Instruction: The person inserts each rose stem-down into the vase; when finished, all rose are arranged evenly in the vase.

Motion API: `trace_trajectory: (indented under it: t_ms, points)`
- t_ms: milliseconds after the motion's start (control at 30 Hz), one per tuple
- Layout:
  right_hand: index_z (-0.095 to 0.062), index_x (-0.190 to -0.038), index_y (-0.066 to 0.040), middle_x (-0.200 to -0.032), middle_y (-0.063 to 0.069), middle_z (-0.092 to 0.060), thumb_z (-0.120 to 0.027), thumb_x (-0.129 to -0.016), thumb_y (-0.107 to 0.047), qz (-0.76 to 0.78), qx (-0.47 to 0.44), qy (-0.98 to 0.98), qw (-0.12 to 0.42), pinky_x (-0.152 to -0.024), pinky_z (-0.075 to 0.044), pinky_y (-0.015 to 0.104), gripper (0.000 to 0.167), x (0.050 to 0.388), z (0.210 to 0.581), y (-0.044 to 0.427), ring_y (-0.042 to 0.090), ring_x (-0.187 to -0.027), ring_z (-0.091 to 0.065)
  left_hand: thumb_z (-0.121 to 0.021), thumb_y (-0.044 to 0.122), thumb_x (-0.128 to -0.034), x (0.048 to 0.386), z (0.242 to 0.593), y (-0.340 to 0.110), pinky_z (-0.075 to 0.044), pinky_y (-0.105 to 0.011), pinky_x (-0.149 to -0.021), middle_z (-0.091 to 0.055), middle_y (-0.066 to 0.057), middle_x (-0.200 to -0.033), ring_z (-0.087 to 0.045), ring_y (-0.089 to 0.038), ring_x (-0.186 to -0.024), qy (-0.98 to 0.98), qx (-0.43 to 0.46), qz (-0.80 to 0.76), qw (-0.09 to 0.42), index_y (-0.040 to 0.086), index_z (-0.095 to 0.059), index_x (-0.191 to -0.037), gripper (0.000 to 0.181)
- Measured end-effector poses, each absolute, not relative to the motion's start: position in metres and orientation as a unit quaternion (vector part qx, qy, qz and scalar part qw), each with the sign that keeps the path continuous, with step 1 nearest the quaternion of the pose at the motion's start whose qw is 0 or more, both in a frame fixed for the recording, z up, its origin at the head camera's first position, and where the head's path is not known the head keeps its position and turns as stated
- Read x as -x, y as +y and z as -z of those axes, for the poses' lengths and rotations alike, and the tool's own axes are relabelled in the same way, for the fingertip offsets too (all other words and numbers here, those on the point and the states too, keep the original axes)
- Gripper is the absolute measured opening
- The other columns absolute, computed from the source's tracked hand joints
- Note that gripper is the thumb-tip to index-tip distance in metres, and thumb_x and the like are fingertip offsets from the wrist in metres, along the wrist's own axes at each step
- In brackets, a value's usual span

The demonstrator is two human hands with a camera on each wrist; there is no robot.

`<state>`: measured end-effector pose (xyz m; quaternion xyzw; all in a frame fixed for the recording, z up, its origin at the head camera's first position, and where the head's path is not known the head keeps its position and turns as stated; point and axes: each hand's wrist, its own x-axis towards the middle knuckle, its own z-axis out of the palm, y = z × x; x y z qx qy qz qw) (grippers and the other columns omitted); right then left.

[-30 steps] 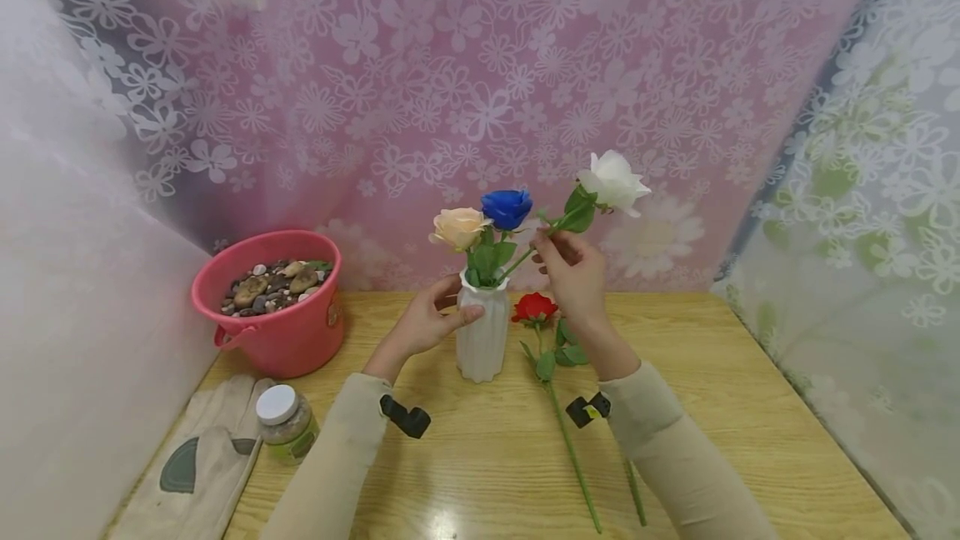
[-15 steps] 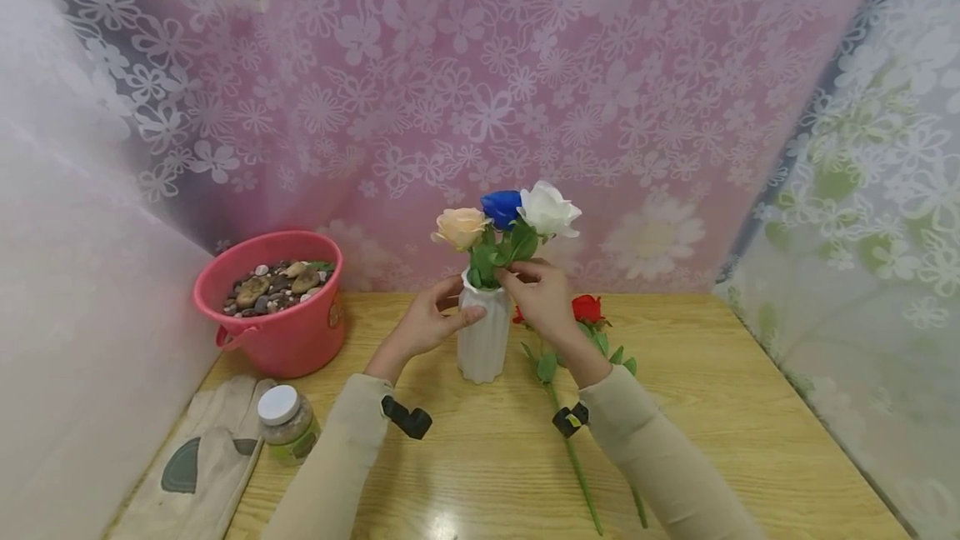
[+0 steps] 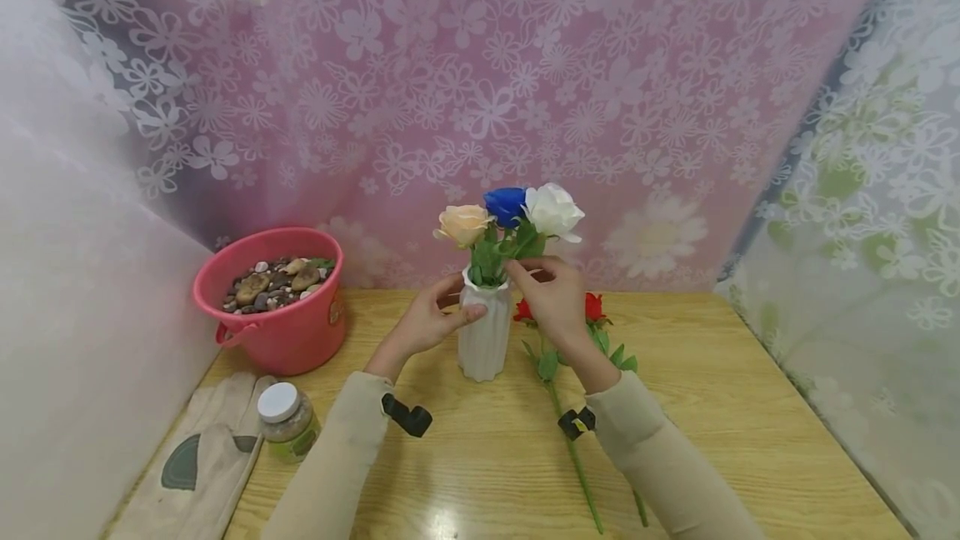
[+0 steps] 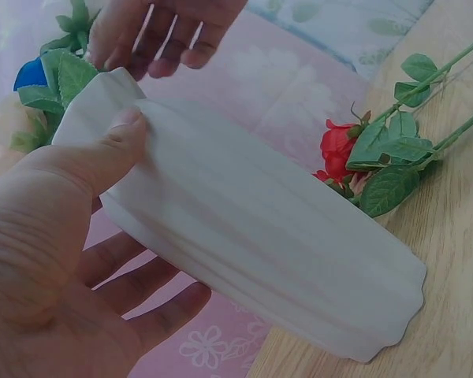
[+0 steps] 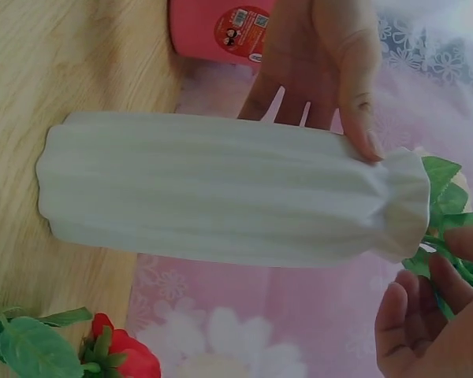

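Observation:
A ribbed white vase stands upright on the table, holding a peach rose and a blue rose. My left hand grips the vase near its neck, thumb on the front and fingers behind, as the left wrist view also shows. At the mouth, my right hand pinches the green stem of a white rose, whose bloom leans right beside the blue one. In the right wrist view the right fingers close on that stem by the rim. The stem's lower end is hidden.
Two red roses lie on the wooden table right of the vase, partly behind my right arm. At left are a pink bucket of stones, a white-lidded jar and cloth gloves. A flowered curtain hangs behind.
My right hand has brought the white rose left and down from beside the vase to its mouth, then shifted slightly right. The left hand has stayed on the vase.

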<state>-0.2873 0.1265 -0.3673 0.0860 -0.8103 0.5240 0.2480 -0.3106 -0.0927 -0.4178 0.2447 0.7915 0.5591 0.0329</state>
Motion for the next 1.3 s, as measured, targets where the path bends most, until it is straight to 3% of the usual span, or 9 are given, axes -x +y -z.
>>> trace_trajectory:
  t_ms: [333,733,867,1033,1133,1300]
  points:
    - [-0.082,-0.102,0.002,-0.128,0.022,-0.063,-0.079,-0.094,-0.018,-0.55,-0.081,-0.784,0.278,-0.077,-0.053,0.03,0.022,0.29,0.363,0.121,0.033,-0.09,-0.065,-0.075,0.026,-0.1004,0.312,0.418,-0.092,-0.054,-0.053,-0.111,-0.055,-0.01,-0.157,-0.054,-0.039,-0.144,0.784,-0.259,-0.564,0.024,0.018,-0.047,-0.159,0.066]
    - [-0.082,-0.105,0.002,-0.126,0.023,-0.066,-0.076,-0.096,-0.021,-0.541,-0.082,-0.799,0.249,-0.076,-0.053,0.03,0.026,0.294,0.364,0.125,0.036,-0.094,-0.067,-0.076,0.03,-0.0998,0.314,0.42,-0.093,-0.053,-0.054,-0.112,-0.054,-0.01,-0.158,-0.054,-0.039,-0.144,0.789,-0.253,-0.559,0.026,0.02,-0.045,-0.161,0.069]
    - [-0.08,-0.113,0.001,-0.136,0.02,-0.064,-0.074,-0.099,-0.024,-0.549,-0.08,-0.804,0.213,-0.074,-0.056,0.028,0.029,0.292,0.365,0.134,0.038,-0.101,-0.069,-0.075,0.033,-0.0998,0.312,0.419,-0.092,-0.053,-0.054,-0.112,-0.054,-0.01,-0.159,-0.054,-0.039,-0.144,0.794,-0.244,-0.555,0.032,0.021,-0.045,-0.161,0.069]
    - [-0.077,-0.123,-0.004,-0.143,0.011,-0.062,-0.072,-0.101,-0.031,-0.56,-0.056,-0.81,0.167,-0.074,-0.054,0.025,0.035,0.288,0.37,0.156,0.025,-0.102,-0.068,-0.075,0.034,-0.0996,0.312,0.419,-0.091,-0.052,-0.054,-0.113,-0.053,-0.01,-0.159,-0.053,-0.039,-0.145,0.797,-0.237,-0.555,0.033,0.021,-0.044,-0.161,0.07]
    - [-0.073,-0.129,-0.004,-0.136,0.013,-0.067,-0.071,-0.101,-0.033,-0.584,-0.037,-0.799,0.135,-0.073,-0.056,0.023,0.04,0.287,0.375,0.174,0.011,-0.096,-0.068,-0.076,0.034,-0.0994,0.313,0.42,-0.091,-0.052,-0.055,-0.113,-0.052,-0.01,-0.16,-0.052,-0.04,-0.145,0.796,-0.236,-0.556,0.034,0.02,-0.044,-0.162,0.071]
    - [-0.067,-0.138,-0.003,-0.138,0.018,-0.066,-0.07,-0.102,-0.035,-0.591,-0.009,-0.802,0.084,-0.073,-0.06,0.022,0.048,0.284,0.382,0.208,0.001,-0.092,-0.066,-0.076,0.036,-0.099,0.313,0.422,-0.093,-0.051,-0.055,-0.114,-0.05,-0.011,-0.161,-0.051,-0.04,-0.146,0.796,-0.233,-0.558,0.035,0.019,-0.041,-0.163,0.075]
